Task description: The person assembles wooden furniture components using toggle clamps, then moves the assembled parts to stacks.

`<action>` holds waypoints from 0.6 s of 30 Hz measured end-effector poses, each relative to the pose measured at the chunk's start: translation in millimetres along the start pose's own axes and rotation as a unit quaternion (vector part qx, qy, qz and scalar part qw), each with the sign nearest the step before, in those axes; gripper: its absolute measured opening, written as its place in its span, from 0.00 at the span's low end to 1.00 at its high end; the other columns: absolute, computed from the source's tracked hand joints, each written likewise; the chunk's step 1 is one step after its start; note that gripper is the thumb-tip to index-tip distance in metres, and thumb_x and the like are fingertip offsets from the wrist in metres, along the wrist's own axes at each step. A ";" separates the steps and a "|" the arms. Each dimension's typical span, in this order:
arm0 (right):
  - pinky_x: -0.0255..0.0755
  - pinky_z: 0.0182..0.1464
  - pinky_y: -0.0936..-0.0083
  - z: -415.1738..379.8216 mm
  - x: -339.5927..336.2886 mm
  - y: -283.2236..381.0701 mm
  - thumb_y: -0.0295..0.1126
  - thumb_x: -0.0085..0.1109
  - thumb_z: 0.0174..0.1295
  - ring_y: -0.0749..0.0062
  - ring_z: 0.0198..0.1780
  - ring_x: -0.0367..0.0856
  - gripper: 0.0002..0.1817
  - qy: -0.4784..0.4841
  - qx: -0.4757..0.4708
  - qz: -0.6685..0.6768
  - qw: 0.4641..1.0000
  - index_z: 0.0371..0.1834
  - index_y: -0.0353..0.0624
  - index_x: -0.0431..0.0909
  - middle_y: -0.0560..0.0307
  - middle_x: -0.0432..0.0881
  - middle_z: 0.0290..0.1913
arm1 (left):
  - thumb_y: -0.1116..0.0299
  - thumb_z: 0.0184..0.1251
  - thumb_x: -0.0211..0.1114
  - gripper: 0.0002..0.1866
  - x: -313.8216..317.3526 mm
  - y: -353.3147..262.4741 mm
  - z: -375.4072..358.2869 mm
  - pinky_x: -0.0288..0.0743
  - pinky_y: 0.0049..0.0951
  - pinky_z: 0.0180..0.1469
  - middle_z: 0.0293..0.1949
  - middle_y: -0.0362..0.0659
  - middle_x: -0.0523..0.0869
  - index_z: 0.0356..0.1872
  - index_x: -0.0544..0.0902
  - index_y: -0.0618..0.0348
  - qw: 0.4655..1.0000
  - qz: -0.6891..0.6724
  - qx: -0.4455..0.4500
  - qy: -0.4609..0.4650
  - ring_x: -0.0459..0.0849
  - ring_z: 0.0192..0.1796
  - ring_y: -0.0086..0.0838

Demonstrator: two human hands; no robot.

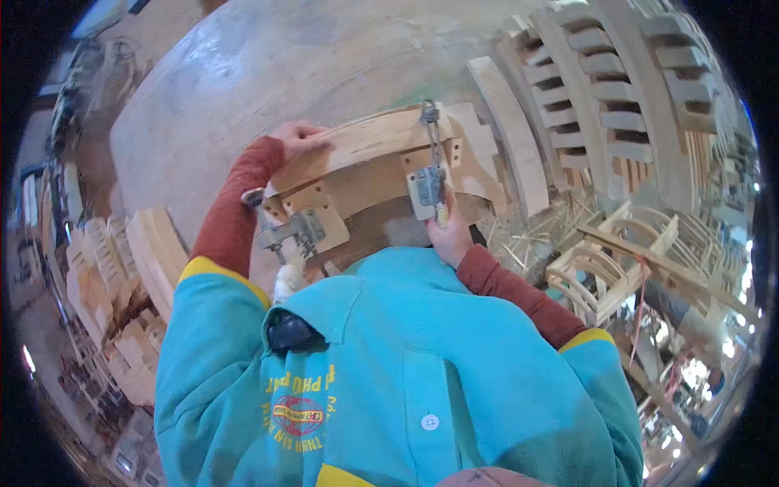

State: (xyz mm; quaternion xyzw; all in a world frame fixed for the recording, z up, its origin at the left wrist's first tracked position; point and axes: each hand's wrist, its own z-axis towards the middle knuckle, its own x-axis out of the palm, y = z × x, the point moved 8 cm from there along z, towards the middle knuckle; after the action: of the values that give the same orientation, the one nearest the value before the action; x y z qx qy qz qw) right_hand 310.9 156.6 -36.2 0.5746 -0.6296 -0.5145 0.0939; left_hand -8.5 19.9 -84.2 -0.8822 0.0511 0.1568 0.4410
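A curved wooden piece [365, 140] lies on a wooden jig [369, 188] at the near edge of a large pale table. My left hand [300, 140] is closed on the left end of the curved piece. My right hand [449, 231] is wrapped round the handle of the right metal toggle clamp [428, 188], whose upper part reaches over the jig to the piece's far side. A second metal clamp [296, 234] is mounted at the jig's left end, with a pale wrapped part below it.
The broad worktop [243, 73] stretches ahead. A loose curved board [511, 134] lies to the right, beside stacked notched wooden parts [604, 89]. Curved wooden frames [608, 268] stand at the lower right. More stacked wood [105, 276] is at the left.
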 end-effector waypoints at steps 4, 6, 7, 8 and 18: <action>0.73 0.44 0.67 11.7 5.9 -6.1 0.25 0.55 0.53 0.60 0.41 0.79 0.37 -0.021 -0.124 0.013 0.992 0.67 0.46 0.51 0.49 0.79 0.41 | 0.58 0.65 0.56 0.20 -65.4 36.3 -26.1 0.72 0.25 0.48 0.43 0.40 0.82 0.56 0.75 0.50 0.935 -0.278 0.076 -0.206 0.78 0.44 0.23; 0.74 0.41 0.68 11.1 10.8 -19.5 0.24 0.54 0.52 0.63 0.37 0.79 0.36 -0.009 -0.117 0.061 0.991 0.67 0.46 0.53 0.52 0.78 0.38 | 0.57 0.66 0.54 0.19 -93.7 34.5 -94.2 0.73 0.24 0.41 0.38 0.40 0.82 0.55 0.75 0.50 0.889 -0.329 0.069 -0.312 0.78 0.38 0.22; 0.73 0.39 0.71 12.5 12.9 -25.3 0.23 0.54 0.52 0.67 0.35 0.78 0.36 0.009 -0.068 0.098 0.993 0.66 0.46 0.53 0.54 0.78 0.36 | 0.55 0.66 0.53 0.19 -101.3 22.1 -141.7 0.73 0.23 0.36 0.36 0.39 0.82 0.54 0.75 0.50 0.886 -0.304 0.033 -0.349 0.78 0.34 0.21; 0.73 0.37 0.73 12.8 16.1 -30.7 0.22 0.53 0.51 0.71 0.34 0.76 0.35 0.026 -0.016 0.132 0.991 0.66 0.45 0.54 0.56 0.77 0.35 | 0.54 0.67 0.53 0.19 -101.2 9.8 -186.6 0.73 0.23 0.31 0.34 0.38 0.82 0.53 0.76 0.50 0.881 -0.278 -0.003 -0.382 0.78 0.29 0.20; 0.66 0.22 0.81 10.1 18.2 -23.3 0.20 0.53 0.52 0.80 0.22 0.70 0.22 0.054 0.025 0.195 0.979 0.52 0.42 0.62 0.63 0.71 0.28 | 0.62 0.68 0.48 0.38 138.2 -71.3 -264.0 0.69 0.33 0.55 0.57 0.56 0.69 0.70 0.35 0.57 0.925 -0.304 -0.095 -0.207 0.76 0.51 0.41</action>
State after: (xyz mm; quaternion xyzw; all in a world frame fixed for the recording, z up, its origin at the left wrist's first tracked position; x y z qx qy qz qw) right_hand 312.6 151.5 -67.0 0.4697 -0.7361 -0.4390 0.2117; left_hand 199.7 -139.8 74.0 -0.8411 -0.3269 0.1981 0.3827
